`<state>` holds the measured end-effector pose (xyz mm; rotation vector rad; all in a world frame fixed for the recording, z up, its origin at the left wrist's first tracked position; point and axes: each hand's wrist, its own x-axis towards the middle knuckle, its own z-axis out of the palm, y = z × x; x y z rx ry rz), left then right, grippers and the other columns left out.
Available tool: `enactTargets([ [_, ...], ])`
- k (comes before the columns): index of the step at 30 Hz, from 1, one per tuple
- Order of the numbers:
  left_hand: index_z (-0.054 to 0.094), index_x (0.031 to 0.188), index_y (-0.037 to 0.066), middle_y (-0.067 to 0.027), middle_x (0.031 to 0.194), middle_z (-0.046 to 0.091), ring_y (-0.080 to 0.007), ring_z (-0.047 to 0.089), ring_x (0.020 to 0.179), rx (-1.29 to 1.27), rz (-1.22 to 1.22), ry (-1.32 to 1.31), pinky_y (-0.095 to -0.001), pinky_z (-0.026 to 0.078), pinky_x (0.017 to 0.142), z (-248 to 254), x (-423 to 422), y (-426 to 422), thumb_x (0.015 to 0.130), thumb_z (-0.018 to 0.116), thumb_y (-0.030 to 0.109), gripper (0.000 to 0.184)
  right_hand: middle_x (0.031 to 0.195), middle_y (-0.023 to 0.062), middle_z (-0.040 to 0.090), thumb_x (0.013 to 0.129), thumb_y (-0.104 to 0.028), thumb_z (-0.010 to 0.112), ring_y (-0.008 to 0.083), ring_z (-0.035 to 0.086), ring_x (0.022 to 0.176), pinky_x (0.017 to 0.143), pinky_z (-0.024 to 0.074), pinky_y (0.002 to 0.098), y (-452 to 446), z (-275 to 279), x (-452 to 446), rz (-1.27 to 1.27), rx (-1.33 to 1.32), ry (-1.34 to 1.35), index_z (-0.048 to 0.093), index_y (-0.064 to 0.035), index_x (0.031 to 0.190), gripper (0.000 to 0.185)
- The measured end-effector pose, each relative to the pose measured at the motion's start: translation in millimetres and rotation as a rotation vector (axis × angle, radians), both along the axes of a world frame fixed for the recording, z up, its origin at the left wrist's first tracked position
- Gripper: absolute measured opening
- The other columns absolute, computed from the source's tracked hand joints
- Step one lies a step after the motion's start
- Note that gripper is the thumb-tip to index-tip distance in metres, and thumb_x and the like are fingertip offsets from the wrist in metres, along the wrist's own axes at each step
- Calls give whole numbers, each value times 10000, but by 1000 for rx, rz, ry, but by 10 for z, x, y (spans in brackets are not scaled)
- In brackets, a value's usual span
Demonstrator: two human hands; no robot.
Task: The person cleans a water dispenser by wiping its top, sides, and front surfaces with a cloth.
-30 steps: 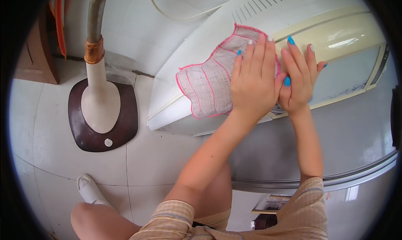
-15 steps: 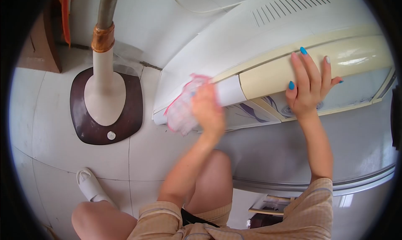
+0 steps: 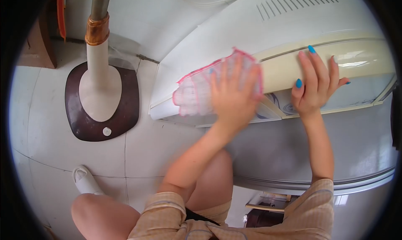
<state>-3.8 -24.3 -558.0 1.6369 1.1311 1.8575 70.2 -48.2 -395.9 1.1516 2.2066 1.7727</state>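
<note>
L hand [image 3: 234, 101] on cloth [image 3: 187, 96] (blurry), R hand [image 3: 315, 87] on panel [image 3: 281, 72]

Room over the cream panel [image 3: 279, 74] between left hand [image 3: 234, 97] and right hand [image 3: 314, 90], pink-edged cloth [image 3: 188, 97] in the way under the left hand, floor [image 3: 150, 145] to pass beside the tall stand [image 3: 99, 89], leg [image 3: 215, 173] blocking under the left arm [image 3: 201, 152]

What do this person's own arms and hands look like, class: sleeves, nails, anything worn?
Both arms wear short, tan checked sleeves with a thin grey-blue line near the cuff. The right hand is gloveless, with bright blue nails and one whitish nail. The left hand is also gloveless; blur hides most of its nail detail. No watch or bracelet shows.
</note>
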Motion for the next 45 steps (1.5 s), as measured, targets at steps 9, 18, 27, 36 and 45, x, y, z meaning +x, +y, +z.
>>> enactTargets([
  [9, 479, 1213, -14, -189, 1210, 504, -342, 475, 1109, -93, 31, -244, -404, 355, 935, -764, 218, 11, 913, 309, 388, 530, 1092, -12, 594, 904, -313, 310, 251, 426, 1142, 1086, -23, 404, 60, -14, 16, 53, 19, 7, 642, -146, 1040, 395],
  [18, 455, 1247, 5, -168, 1250, 483, -307, 409, 1191, -494, -156, -263, -385, 266, 1007, -2600, 69, 67, 913, 285, 219, 431, 1070, -13, 602, 891, -284, 335, 240, 429, 1141, 1091, -24, 387, 31, -3, -30, 29, 26, -5, 646, -143, 1030, 369],
  [27, 440, 1254, -5, -170, 1274, 459, -321, 449, 1151, -18, -118, -271, -409, 354, 941, 98, 80, 29, 888, 342, 286, 477, 1066, -16, 601, 898, -289, 323, 239, 434, 1134, 1087, -25, 391, 42, 3, -4, 24, 27, -5, 641, -158, 1044, 373],
  [36, 430, 1261, 7, -171, 1302, 426, -319, 444, 1152, -103, -277, -305, -421, 299, 976, -468, -60, 48, 841, 396, 237, 481, 1108, -21, 595, 910, -271, 295, 231, 400, 1167, 1080, 9, 375, 36, 19, 65, 16, -8, 4, 633, -141, 1054, 389],
  [45, 438, 1275, 108, -126, 1357, 351, -395, 273, 1245, -255, -231, -228, -583, 162, 993, -467, -137, -31, 823, 530, 363, 527, 1112, -20, 595, 909, -257, 293, 227, 393, 1170, 1077, 39, 360, 49, 27, 67, 17, -10, -15, 626, -136, 1072, 390],
])
